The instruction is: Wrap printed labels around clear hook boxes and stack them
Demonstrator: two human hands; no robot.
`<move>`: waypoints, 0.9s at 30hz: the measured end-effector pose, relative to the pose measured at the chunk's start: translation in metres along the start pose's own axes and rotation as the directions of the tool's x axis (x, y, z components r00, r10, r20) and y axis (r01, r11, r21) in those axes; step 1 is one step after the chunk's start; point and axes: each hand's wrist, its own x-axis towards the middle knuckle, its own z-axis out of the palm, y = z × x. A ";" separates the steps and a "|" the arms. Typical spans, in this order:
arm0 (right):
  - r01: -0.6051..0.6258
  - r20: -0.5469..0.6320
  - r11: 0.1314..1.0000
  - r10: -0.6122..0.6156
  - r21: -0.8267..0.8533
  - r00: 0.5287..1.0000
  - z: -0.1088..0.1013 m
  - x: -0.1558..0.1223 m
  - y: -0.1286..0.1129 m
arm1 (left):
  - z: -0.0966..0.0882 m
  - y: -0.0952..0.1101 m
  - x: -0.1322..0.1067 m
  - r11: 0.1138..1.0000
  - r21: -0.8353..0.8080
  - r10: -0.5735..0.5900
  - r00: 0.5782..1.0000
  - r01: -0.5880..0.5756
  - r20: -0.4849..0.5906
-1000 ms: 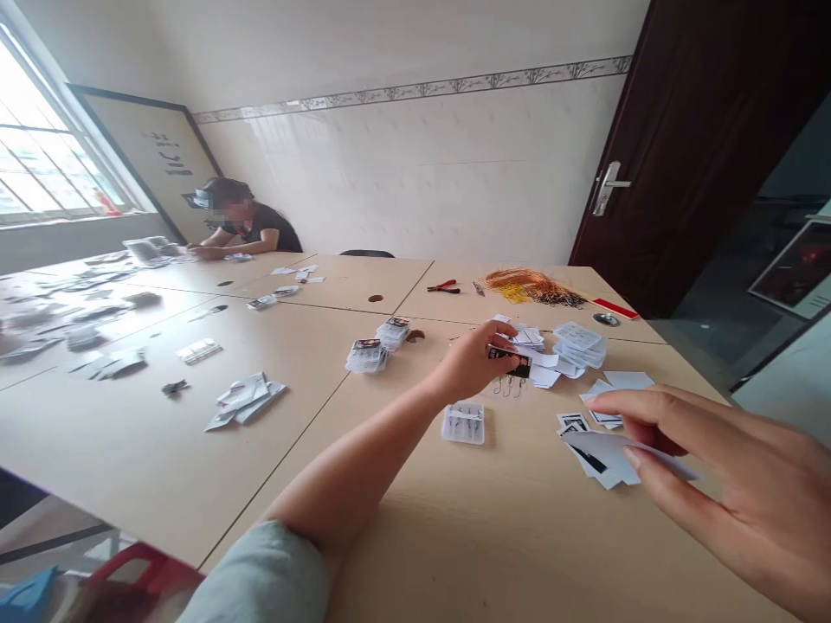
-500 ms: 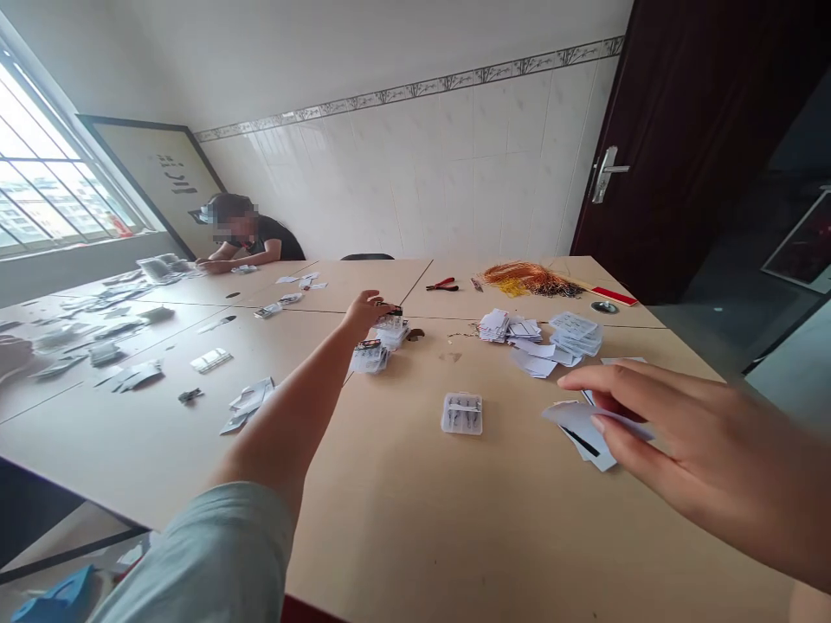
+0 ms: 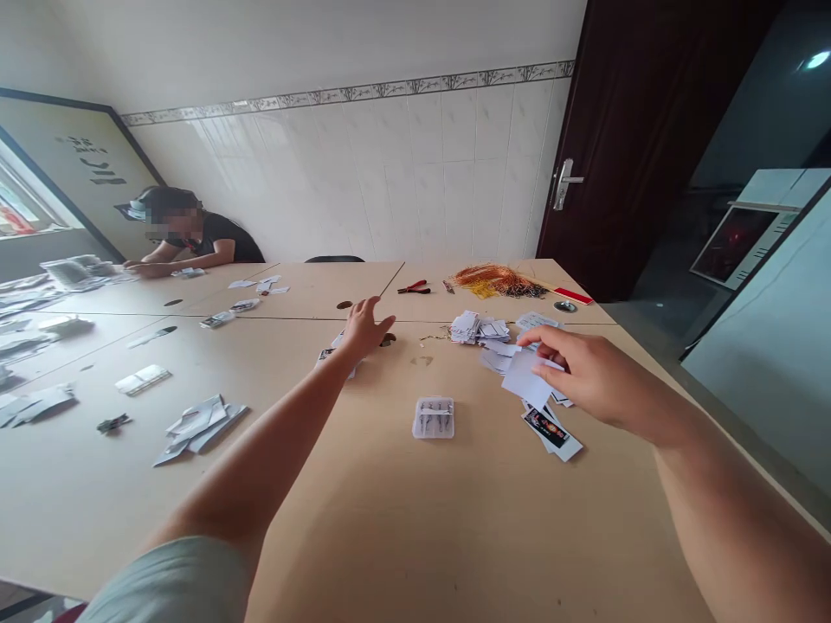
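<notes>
My left hand (image 3: 364,329) is stretched far forward with its fingers spread flat over a small stack of packed cards (image 3: 328,354), which it mostly hides. My right hand (image 3: 594,378) pinches a blank white card (image 3: 525,378) just above a loose heap of white cards (image 3: 497,342). A printed card (image 3: 549,429) lies face up under that hand. A small clear plastic box (image 3: 434,417) with metal hooks inside sits on the table between my two arms.
The wooden table (image 3: 415,519) carries red pliers (image 3: 411,287), a bundle of orange wire (image 3: 493,279) and a red flat strip (image 3: 572,295) at the back. Scattered packets (image 3: 198,421) lie to the left. Another person (image 3: 188,238) sits at the far left corner. A dark door (image 3: 623,147) stands at the right.
My left hand carried a dark packet from the card heap to the stack on the left, let it go and now lies open there. My right hand moved forward with a white card.
</notes>
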 end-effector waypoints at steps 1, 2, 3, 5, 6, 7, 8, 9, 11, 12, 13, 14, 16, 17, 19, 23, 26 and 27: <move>-0.032 -0.003 0.999 0.032 0.020 0.999 0.005 0.010 0.009 | 0.012 0.003 -0.006 0.998 0.069 -0.014 0.999 0.011 0.040; -0.069 -0.004 0.997 0.069 0.041 0.998 0.011 0.019 0.019 | 0.025 0.007 -0.014 0.991 0.135 -0.034 0.995 0.021 0.096; -0.095 0.010 0.993 0.094 0.066 0.995 0.018 0.027 0.028 | 0.038 0.012 -0.023 0.981 0.193 -0.054 0.985 0.022 0.162; -0.144 0.048 0.983 0.139 0.117 0.989 0.032 0.039 0.044 | 0.060 0.022 -0.046 0.960 0.279 -0.087 0.946 -0.004 0.313; -0.168 0.057 0.975 0.162 0.142 0.985 0.038 0.044 0.050 | 0.068 0.028 -0.057 0.952 0.305 -0.096 0.920 -0.027 0.379; -0.189 0.056 0.967 0.182 0.170 0.982 0.043 0.047 0.054 | 0.074 0.034 -0.068 0.945 0.325 -0.102 0.896 -0.049 0.432; -0.203 0.039 0.959 0.199 0.198 0.979 0.047 0.049 0.056 | 0.077 0.039 -0.077 0.938 0.339 -0.106 0.876 -0.069 0.470; -0.211 0.020 0.952 0.212 0.223 0.977 0.050 0.051 0.058 | 0.078 0.044 -0.086 0.932 0.354 -0.114 0.860 -0.081 0.497; -0.213 -0.017 0.942 0.225 0.259 0.974 0.053 0.052 0.058 | 0.074 0.048 -0.098 0.918 0.385 -0.137 0.838 -0.092 0.528; -0.211 -0.027 0.940 0.226 0.267 0.974 0.052 0.053 0.058 | 0.070 0.048 -0.102 0.911 0.401 -0.152 0.830 -0.093 0.537; -0.209 -0.028 0.941 0.225 0.266 0.974 0.051 0.052 0.057 | 0.065 0.047 -0.106 0.904 0.418 -0.167 0.823 -0.092 0.543; -0.209 -0.020 0.943 0.222 0.259 0.975 0.049 0.052 0.056 | 0.060 0.044 -0.109 0.897 0.433 -0.183 0.816 -0.089 0.548; -0.213 0.015 0.951 0.215 0.224 0.977 0.044 0.049 0.055 | 0.052 0.035 -0.115 0.884 0.461 -0.215 0.808 -0.078 0.549; -0.217 0.038 0.956 0.214 0.199 0.976 0.041 0.047 0.055 | 0.048 0.030 -0.118 0.878 0.473 -0.231 0.805 -0.069 0.546; -0.240 0.085 0.962 0.230 0.133 0.969 0.036 0.041 0.056 | 0.043 0.019 -0.123 0.868 0.494 -0.260 0.801 -0.050 0.539; -0.291 0.187 0.956 0.291 -0.027 0.938 0.035 0.013 0.057 | 0.042 -0.001 -0.127 0.860 0.510 -0.294 0.793 -0.024 0.533; -0.304 0.207 0.946 0.322 -0.115 0.924 0.043 -0.019 0.057 | 0.045 -0.011 -0.125 0.864 0.502 -0.282 0.797 -0.031 0.534; -0.304 0.197 0.944 0.325 -0.129 0.925 0.047 -0.029 0.057 | 0.046 -0.013 -0.124 0.866 0.498 -0.272 0.800 -0.038 0.535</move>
